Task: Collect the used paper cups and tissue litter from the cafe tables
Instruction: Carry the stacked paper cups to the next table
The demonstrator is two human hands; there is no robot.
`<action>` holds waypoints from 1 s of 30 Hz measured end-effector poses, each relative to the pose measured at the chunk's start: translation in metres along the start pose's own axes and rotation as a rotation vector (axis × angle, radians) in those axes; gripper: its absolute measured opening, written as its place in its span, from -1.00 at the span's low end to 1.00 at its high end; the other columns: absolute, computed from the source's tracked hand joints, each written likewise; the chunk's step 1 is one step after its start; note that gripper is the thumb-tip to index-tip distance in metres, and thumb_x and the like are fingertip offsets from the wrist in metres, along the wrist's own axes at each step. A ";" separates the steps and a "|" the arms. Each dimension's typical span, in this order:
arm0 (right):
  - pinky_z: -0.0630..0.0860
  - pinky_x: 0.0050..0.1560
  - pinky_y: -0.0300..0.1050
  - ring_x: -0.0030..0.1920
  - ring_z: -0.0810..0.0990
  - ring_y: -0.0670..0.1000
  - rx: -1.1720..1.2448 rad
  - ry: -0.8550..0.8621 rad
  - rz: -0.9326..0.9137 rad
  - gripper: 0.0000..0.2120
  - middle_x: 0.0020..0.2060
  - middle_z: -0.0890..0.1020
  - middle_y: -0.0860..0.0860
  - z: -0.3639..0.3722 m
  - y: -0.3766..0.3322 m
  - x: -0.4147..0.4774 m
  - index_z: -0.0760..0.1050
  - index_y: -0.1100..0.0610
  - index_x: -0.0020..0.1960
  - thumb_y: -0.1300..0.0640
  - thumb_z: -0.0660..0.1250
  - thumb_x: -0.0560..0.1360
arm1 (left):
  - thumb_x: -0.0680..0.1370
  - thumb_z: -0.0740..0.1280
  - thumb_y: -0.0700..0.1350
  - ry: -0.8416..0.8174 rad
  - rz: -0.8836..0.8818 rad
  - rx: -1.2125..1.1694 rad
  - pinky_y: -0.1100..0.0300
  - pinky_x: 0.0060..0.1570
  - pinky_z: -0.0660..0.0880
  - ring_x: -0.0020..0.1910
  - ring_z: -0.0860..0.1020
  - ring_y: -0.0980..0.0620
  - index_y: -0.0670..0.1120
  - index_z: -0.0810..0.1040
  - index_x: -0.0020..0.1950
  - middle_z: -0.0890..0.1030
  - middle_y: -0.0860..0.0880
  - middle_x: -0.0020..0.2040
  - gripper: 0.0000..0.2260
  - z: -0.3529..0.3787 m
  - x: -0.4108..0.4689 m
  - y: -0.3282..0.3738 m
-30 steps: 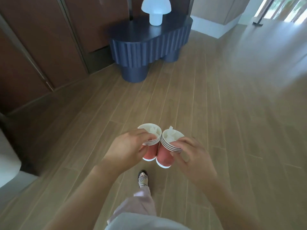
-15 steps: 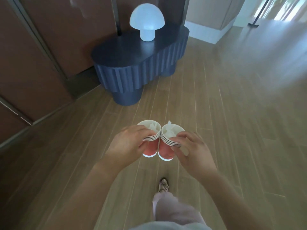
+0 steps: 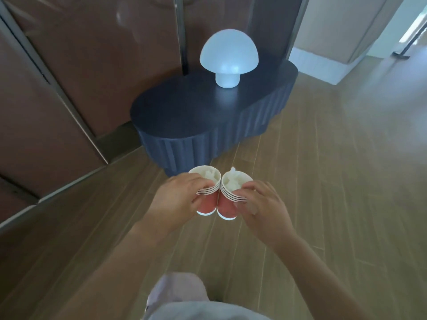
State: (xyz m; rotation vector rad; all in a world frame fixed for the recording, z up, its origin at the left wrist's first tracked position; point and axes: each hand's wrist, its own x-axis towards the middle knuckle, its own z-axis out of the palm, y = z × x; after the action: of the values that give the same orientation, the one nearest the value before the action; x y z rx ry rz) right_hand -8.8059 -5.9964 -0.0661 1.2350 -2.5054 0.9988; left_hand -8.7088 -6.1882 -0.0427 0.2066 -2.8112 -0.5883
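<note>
1. Hands first: the left hand (image 3: 178, 199) and right hand (image 3: 261, 209) were both out in front at about the same height, each wrapped round its own stack of cups.
2. Left fingers (image 3: 197, 182) were curled narrow round the rim end of the left cup stack (image 3: 206, 206), with the thumb tucked underneath on the red side. Firm hold, nothing loose.
3. Right fingers (image 3: 253, 186) were doing the same on the right cup stack (image 3: 227, 210), bent over the striped rims with the thumb lying along the near side.
4. Both stacks were a few red paper cups nested together with white bottoms. They sat between the two sets of fingers, tipped so the rims leaned together and touched in the middle.
5. Crumpled tissue (image 3: 211, 175) sat in the top cup just past the left fingertips, and more tissue (image 3: 231, 184) was in the right one, with a bit poking up above the rim.
6. Beyond the fingertips was a dark blue ribbed table (image 3: 180, 105) with a white mushroom lamp (image 3: 228, 51) on its far end. The cups were held in the air over the wooden floor (image 3: 323, 181), short of the table.
7. Below the wrists, a pale trouser knee (image 3: 180, 289) showed.
</note>
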 end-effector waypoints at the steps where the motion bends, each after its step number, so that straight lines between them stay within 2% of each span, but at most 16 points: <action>1: 0.48 -0.14 -0.16 -0.09 0.55 0.07 -0.002 -0.006 -0.004 -0.79 -0.08 0.60 0.01 0.006 0.011 0.022 0.62 0.10 -0.04 0.28 0.47 0.35 | 0.40 0.39 -0.21 0.007 -0.011 -0.007 0.06 -0.08 0.49 -0.02 0.59 -0.05 0.05 0.59 0.11 0.66 0.07 0.01 -0.69 0.003 0.021 -0.010; 6: 0.42 -0.15 -0.25 -0.09 0.54 0.03 -0.029 -0.036 0.016 -0.76 -0.08 0.61 -0.04 0.044 0.065 0.139 0.63 0.05 -0.04 0.27 0.47 0.33 | 0.46 0.36 -0.15 0.009 -0.075 -0.008 0.24 0.03 0.35 0.10 0.54 0.04 0.09 0.57 0.16 0.61 0.14 0.12 -0.70 0.022 0.136 -0.070; 11: 0.46 -0.18 -0.17 -0.10 0.56 0.09 -0.021 -0.057 0.025 -0.73 -0.11 0.62 0.00 0.085 0.118 0.258 0.64 0.08 -0.06 0.33 0.46 0.29 | 0.46 0.34 -0.16 -0.032 -0.077 -0.009 0.09 0.12 0.43 0.13 0.53 0.01 0.08 0.56 0.19 0.61 0.11 0.15 -0.69 0.030 0.259 -0.132; 13: 0.50 -0.18 -0.11 -0.09 0.55 0.11 -0.006 -0.080 0.028 -0.72 -0.10 0.61 0.00 0.098 0.138 0.303 0.63 0.07 -0.05 0.34 0.44 0.30 | 0.47 0.34 -0.14 -0.080 -0.083 -0.002 0.11 0.15 0.41 0.18 0.50 0.03 0.09 0.53 0.21 0.58 0.12 0.18 -0.67 0.032 0.307 -0.157; 17: 0.49 -0.22 -0.11 -0.12 0.54 0.08 -0.011 -0.108 0.034 -0.73 -0.14 0.60 -0.04 0.121 0.176 0.381 0.63 0.03 -0.06 0.31 0.43 0.31 | 0.47 0.34 -0.11 -0.097 -0.108 -0.011 0.10 0.09 0.45 0.13 0.52 0.06 0.13 0.53 0.18 0.60 0.15 0.14 -0.69 0.038 0.387 -0.193; 20: 0.52 -0.22 -0.06 -0.07 0.52 0.06 -0.004 -0.167 0.036 -0.76 -0.11 0.59 -0.07 0.140 0.206 0.431 0.61 0.00 -0.03 0.25 0.40 0.35 | 0.43 0.31 -0.04 -0.082 -0.133 -0.040 0.09 -0.11 0.51 -0.08 0.53 0.10 0.17 0.52 0.02 0.60 0.20 -0.06 -0.81 0.045 0.433 -0.212; 22: 0.54 -0.20 -0.02 -0.04 0.49 0.03 0.017 -0.208 0.031 -0.77 -0.08 0.59 -0.09 0.154 0.227 0.463 0.59 -0.01 -0.01 0.23 0.37 0.37 | 0.39 0.23 0.04 -0.092 -0.147 -0.029 0.09 -0.22 0.52 -0.20 0.50 0.14 0.14 0.45 -0.03 0.56 0.16 -0.16 -0.83 0.050 0.463 -0.225; 24: 0.54 -0.19 0.00 -0.02 0.47 0.00 0.038 -0.267 0.027 -0.79 -0.06 0.58 -0.11 0.169 0.249 0.495 0.58 -0.01 -0.01 0.19 0.35 0.39 | 0.39 0.23 0.05 -0.102 -0.178 -0.016 0.06 -0.22 0.53 -0.19 0.51 0.12 0.14 0.44 -0.01 0.57 0.14 -0.16 -0.81 0.056 0.493 -0.240; 26: 0.53 -0.19 0.00 -0.04 0.46 -0.01 0.053 -0.312 0.012 -0.85 -0.07 0.58 -0.11 0.186 0.272 0.526 0.58 0.02 -0.04 0.16 0.37 0.39 | 0.43 0.30 -0.02 -0.099 -0.225 0.005 0.05 -0.18 0.54 -0.14 0.54 0.09 0.14 0.47 0.02 0.60 0.14 -0.12 -0.82 0.066 0.521 -0.257; 30: 0.48 -0.15 -0.11 -0.03 0.46 -0.04 0.059 -0.444 -0.041 -0.89 -0.05 0.58 -0.12 0.218 0.317 0.590 0.57 0.03 -0.06 0.13 0.36 0.42 | 0.47 0.31 -0.06 -0.095 -0.371 0.025 0.06 -0.11 0.54 -0.08 0.55 0.09 0.14 0.56 0.02 0.62 0.16 -0.06 -0.84 0.088 0.574 -0.283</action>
State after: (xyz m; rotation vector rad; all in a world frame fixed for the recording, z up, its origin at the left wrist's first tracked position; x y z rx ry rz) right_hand -9.3950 -6.3758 -0.1365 1.6785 -2.7686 0.8715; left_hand -9.2585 -6.5221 -0.1077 0.7350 -2.8901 -0.6545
